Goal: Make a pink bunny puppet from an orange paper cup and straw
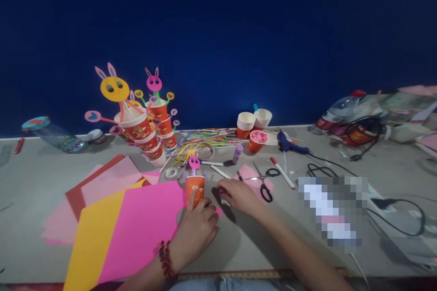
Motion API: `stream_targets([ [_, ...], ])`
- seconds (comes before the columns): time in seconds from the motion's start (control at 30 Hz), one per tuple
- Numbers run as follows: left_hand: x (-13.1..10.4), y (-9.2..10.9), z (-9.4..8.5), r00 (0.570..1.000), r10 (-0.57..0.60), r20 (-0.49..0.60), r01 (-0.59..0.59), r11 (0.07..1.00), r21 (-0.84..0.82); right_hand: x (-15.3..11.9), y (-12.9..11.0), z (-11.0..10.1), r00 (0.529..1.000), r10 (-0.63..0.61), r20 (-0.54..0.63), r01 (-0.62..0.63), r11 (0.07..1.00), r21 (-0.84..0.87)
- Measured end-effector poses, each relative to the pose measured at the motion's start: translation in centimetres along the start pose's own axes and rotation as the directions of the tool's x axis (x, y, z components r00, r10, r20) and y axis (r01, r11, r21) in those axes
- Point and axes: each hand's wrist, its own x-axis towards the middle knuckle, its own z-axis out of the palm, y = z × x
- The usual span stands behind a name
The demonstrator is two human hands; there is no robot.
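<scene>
An orange-red paper cup (195, 187) stands upright on the table, with a small pink bunny head (194, 162) and purple arms rising from its top. My left hand (199, 226) rests at the front of this cup, its index finger extended against the cup's face and the other fingers loosely bent. To the right of the cup, my right hand (239, 195) is low over the table, fingers pinched together around something dark and small. A white marker (220, 172) lies just behind my right hand. Scissors with black handles (265, 184) lie on pink paper further right.
Coloured paper sheets (146, 227) cover the left front. Stacked cups with bunny heads (136, 129) stand behind them. Coloured sticks (211, 136), paper cups (246, 125), a purple glue stick (237, 154), a blue glue gun (290, 143), a cable and a bottle (337, 113) lie behind and right.
</scene>
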Motion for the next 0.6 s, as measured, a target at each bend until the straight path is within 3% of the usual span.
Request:
stream_targets([
  [0.17,0.3,-0.1,0.2,0.998,-0.037,-0.047,0.037,0.999,0.002,-2.4,0.9,0.5,0.995,-0.071,-0.074,0.083,0.981,0.177],
  [0.3,0.8,0.0,-0.1,0.997,-0.053,-0.048,0.054,0.998,0.023,-4.7,1.4,1.4,0.990,-0.124,-0.067,0.139,0.947,0.288],
  [0.6,1.0,0.5,-0.6,0.999,-0.035,0.028,0.033,0.998,0.061,-5.9,2.9,3.8,0.966,-0.216,-0.145,0.235,0.962,0.137],
])
